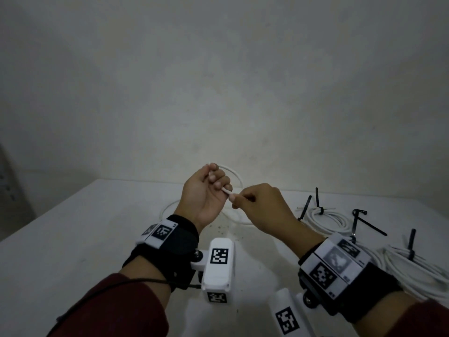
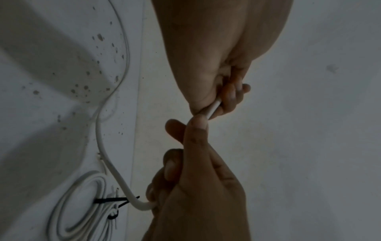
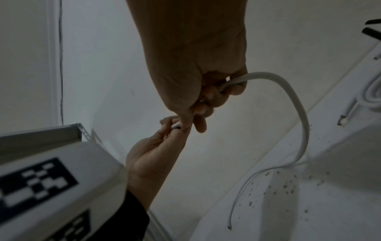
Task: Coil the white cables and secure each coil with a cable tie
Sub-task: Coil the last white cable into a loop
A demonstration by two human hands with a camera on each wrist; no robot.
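first loop of a new coil: left hand (image 1: 206, 190) grips cable (image 1: 233, 173) mid-air, right hand (image 1: 262, 205) pinches it alongside. rest trails on bench (image 1: 73, 239). next: feed more slack into loop.

L hand (image 2: 214, 65) comes in from top, fingers curled, pinching the end of a thin white round cable (image 2: 98, 133) betw thumb and fingertips. R hand (image 2: 198, 187) reaches up from bottom, its thumb tip touching that same end; cable also runs out of R fist, lower left. Rest trails over the speckled white tabletop (image 2: 51, 114). Bottom left: coiled white cable bundle (image 2: 82, 216) w/ black plastic cable tie (image 2: 111, 200) around it.
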